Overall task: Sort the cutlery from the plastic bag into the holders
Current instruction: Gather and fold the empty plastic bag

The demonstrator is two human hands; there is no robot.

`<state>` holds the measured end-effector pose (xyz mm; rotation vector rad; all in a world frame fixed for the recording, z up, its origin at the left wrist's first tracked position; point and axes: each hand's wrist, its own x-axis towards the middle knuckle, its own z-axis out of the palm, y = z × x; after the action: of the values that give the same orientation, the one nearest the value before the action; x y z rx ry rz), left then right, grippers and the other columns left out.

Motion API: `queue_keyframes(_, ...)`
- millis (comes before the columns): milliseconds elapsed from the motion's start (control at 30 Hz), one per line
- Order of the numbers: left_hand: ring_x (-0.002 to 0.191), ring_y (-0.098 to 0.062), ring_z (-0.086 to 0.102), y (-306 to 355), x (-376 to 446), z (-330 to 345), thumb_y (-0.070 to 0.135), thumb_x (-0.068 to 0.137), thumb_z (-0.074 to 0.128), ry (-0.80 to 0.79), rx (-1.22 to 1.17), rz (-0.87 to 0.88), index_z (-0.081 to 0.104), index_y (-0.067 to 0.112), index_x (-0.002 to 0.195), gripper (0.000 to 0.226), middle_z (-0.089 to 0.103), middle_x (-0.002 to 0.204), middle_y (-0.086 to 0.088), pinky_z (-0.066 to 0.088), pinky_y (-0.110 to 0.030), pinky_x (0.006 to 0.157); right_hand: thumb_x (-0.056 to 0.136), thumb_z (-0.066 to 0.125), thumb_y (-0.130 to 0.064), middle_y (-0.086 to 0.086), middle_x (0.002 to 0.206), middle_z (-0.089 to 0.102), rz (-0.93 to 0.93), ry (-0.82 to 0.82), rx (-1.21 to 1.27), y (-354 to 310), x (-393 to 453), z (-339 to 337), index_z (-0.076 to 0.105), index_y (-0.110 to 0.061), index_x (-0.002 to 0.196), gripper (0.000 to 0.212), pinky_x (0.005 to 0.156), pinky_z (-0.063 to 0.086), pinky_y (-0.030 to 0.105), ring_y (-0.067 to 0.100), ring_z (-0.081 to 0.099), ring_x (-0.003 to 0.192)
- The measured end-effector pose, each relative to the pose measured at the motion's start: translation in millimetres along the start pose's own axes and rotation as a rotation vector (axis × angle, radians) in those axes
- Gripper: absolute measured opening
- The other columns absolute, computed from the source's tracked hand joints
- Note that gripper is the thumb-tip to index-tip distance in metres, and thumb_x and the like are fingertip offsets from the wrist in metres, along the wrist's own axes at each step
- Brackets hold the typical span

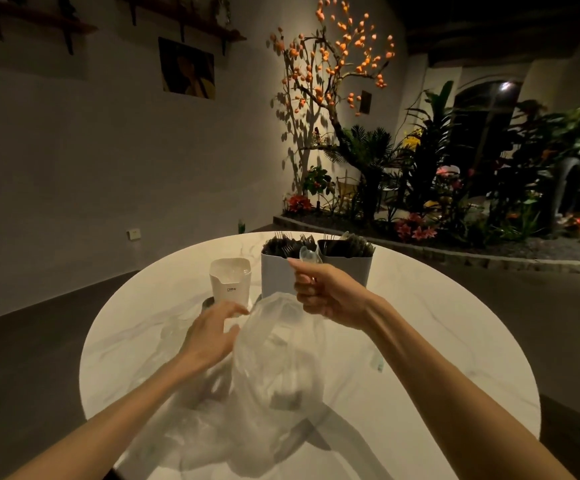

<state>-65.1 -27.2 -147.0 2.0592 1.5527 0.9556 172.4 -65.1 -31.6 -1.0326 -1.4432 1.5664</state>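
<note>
A crumpled clear plastic bag (274, 368) lies on the round white marble table (437, 341). My right hand (326, 292) holds clear plastic spoons (308, 256) above the bag, just in front of the holders. My left hand (212, 334) has its fingers spread and touches the bag's left edge. Behind stand three holders: a small white one (230, 280) at left, a grey one (276, 271) full of dark forks, and another grey one (349, 258) with dark cutlery at right.
Beyond the table's far edge is dark floor, a planted bed with foliage and flowers (454, 188) at right, and a grey wall at left. A small clear item (376, 362) lies on the table to the right of the bag.
</note>
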Motion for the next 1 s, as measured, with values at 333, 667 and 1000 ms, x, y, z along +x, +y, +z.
queue_keyframes(333, 0.073, -0.025, 0.072, 96, 27, -77, 0.027, 0.087, 0.064, -0.288, -0.552, 0.155, 0.059, 0.007, 0.118, 0.038, 0.072, 0.107, -0.011, 0.050, -0.028, 0.051, 0.082, 0.054, -0.071, -0.001, 0.074, 0.063, -0.217, 0.133, 0.013, -34, 81, 56, 0.051, -0.020, 0.062, 0.055, 0.063, 0.046, 0.025, 0.011, 0.057, 0.066)
queue_keyframes(667, 0.066, -0.010, 0.049, 39, 87, -87, 0.018, 0.110, 0.035, -0.243, -0.452, -0.007, 0.050, 0.015, 0.100, 0.019, 0.050, 0.083, -0.002, 0.045, -0.022, 0.053, 0.094, 0.055, -0.056, -0.001, 0.100, 0.066, -0.214, 0.109, -0.400, -40, 157, 68, 0.067, -0.015, 0.116, 0.048, 0.068, 0.044, 0.018, 0.002, 0.059, 0.084)
queue_keyframes(1000, 0.105, -0.020, 0.055, -17, 150, -72, 0.024, 0.110, 0.032, -0.193, -0.132, -0.048, 0.049, 0.019, 0.113, 0.018, 0.054, 0.118, -0.003, 0.047, -0.031, 0.097, 0.093, 0.071, -0.027, 0.008, 0.102, 0.076, -0.427, 0.231, -0.817, -62, 224, 41, 0.069, -0.009, 0.121, 0.034, 0.067, 0.060, 0.019, 0.009, 0.075, 0.074)
